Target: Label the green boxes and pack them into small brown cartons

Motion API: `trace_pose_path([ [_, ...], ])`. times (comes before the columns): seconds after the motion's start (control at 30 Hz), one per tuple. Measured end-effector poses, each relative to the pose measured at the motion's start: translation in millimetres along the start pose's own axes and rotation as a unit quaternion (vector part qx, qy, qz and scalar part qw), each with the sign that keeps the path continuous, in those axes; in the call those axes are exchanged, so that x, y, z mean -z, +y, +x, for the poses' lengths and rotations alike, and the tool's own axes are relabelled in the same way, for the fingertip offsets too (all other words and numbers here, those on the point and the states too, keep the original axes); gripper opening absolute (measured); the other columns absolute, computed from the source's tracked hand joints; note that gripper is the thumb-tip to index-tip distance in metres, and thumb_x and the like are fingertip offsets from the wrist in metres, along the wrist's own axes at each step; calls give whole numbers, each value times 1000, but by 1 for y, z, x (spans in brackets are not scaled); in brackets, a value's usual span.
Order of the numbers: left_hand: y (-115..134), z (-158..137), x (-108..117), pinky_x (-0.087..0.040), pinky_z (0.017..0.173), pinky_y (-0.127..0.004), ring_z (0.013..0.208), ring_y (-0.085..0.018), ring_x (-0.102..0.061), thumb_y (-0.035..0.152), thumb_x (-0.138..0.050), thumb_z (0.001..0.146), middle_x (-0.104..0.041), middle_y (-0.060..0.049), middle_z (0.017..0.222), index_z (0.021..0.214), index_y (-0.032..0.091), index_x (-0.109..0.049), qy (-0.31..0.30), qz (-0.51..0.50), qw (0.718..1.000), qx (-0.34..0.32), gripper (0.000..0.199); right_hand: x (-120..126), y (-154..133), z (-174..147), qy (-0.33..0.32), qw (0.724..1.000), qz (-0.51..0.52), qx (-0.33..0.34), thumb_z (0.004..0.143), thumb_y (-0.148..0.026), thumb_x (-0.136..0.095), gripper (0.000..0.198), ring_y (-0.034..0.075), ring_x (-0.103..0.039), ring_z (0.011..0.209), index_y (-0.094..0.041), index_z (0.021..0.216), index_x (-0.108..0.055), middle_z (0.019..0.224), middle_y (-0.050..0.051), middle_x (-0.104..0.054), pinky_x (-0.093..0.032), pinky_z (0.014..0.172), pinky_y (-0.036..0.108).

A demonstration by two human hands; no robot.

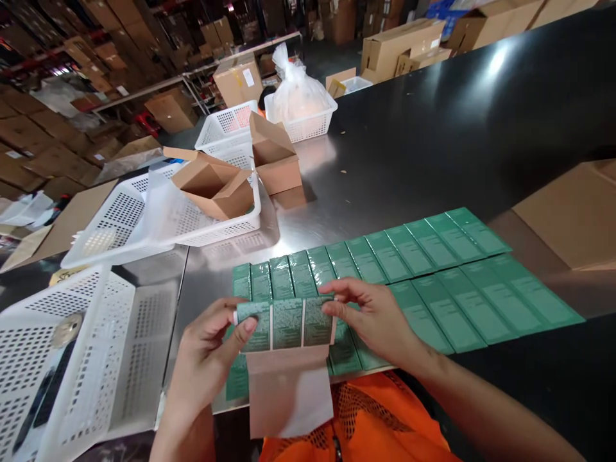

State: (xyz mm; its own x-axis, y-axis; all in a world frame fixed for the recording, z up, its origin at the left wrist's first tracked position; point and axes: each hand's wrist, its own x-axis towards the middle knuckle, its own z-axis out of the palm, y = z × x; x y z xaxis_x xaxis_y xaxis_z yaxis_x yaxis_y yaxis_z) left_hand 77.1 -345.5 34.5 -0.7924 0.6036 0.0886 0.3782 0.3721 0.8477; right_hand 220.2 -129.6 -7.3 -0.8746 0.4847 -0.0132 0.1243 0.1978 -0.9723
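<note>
A strip of green printed labels (pixel 287 323) is stretched between my two hands, its pale backing paper (pixel 290 391) hanging down toward my lap. My left hand (pixel 206 353) pinches the strip's left end between thumb and fingers. At the opposite end, my right hand (pixel 370 314) grips the upper right corner the same way. Beneath and beyond the strip, flat green boxes (pixel 418 247) lie side by side in two long rows on the table. My hands and the strip hide part of the near row.
On the left stand white perforated baskets (pixel 216 231), one holding an open cardboard box (pixel 214 183). Another small carton (pixel 276 157) stands beside it. A bagged bundle (pixel 301 90) sits in a far basket. A large cardboard box (pixel 572 215) rests on the dark metal table (pixel 409 147) at right.
</note>
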Motion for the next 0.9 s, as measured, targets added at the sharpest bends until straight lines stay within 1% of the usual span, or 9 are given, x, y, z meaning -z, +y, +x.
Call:
trace_pose_path([
  [0.07,-8,3,-7,-43,55,-26,62,-15,-54,35,-75,75,-64,-1,67,62,21,-69,2,-66,995,72,20,1,4,0,16,999,-24,33,88,-40,-67,15,17,-66,70,-26,92,-73,77,1,-71,-51,59,27],
  [0.17,-20,11,-18,-46,57,-26,63,-15,-58,33,-85,62,-68,-1,66,69,20,-74,22,-181,969,168,19,10,6,-6,3,978,-69,197,92,-33,-60,16,21,-69,88,-30,87,-75,89,4,-73,-57,80,37],
  [0.27,-27,26,-17,-46,55,-22,58,-12,-58,28,-89,48,-68,1,63,66,18,-72,45,-281,924,254,27,29,-3,-16,-137,923,-78,350,89,-27,-65,16,20,-70,96,-39,86,-76,89,-2,-75,-53,96,41],
  [0.33,-30,37,-9,-45,51,-21,53,-10,-57,25,-88,45,-65,2,59,62,18,-68,50,-304,903,300,27,44,-13,-17,-210,900,-47,380,90,-25,-65,19,18,-71,93,-40,87,-75,85,-4,-75,-53,96,38],
  [0.43,-32,48,-1,-47,50,-24,49,-13,-58,28,-78,49,-60,1,52,52,18,-59,4,-257,914,314,22,58,-21,4,-178,934,13,308,92,-26,-63,15,17,-70,88,-32,85,-75,84,-2,-75,-55,86,35],
  [0.57,-24,48,-26,-25,33,-22,31,-9,-37,42,-62,65,-43,4,37,42,21,-48,-61,-151,938,306,34,55,-3,67,-143,986,58,62,77,-31,-75,11,13,-63,67,-22,79,-70,73,-1,-69,-52,64,28],
  [0.7,-13,41,-73,-32,44,-24,42,-13,-46,50,-59,82,-55,2,43,70,18,-71,-139,-59,958,243,37,45,29,117,-206,968,105,-100,69,-31,-80,19,10,-57,57,-18,76,-67,63,-4,-62,-46,54,23],
  [0.8,-15,41,-99,-39,57,-27,58,-18,-57,54,-56,86,-63,0,54,91,17,-74,-195,15,963,183,41,41,43,129,-216,961,107,-135,66,-30,-82,21,9,-56,56,-17,75,-67,63,-4,-63,-45,54,22],
  [0.9,-24,45,-115,-38,60,-27,61,-17,-55,52,-53,87,-63,1,62,88,18,-70,-205,28,962,176,39,38,53,129,-221,958,108,-145,66,-32,-83,25,9,-56,56,-16,77,-68,63,-4,-63,-46,55,23],
])
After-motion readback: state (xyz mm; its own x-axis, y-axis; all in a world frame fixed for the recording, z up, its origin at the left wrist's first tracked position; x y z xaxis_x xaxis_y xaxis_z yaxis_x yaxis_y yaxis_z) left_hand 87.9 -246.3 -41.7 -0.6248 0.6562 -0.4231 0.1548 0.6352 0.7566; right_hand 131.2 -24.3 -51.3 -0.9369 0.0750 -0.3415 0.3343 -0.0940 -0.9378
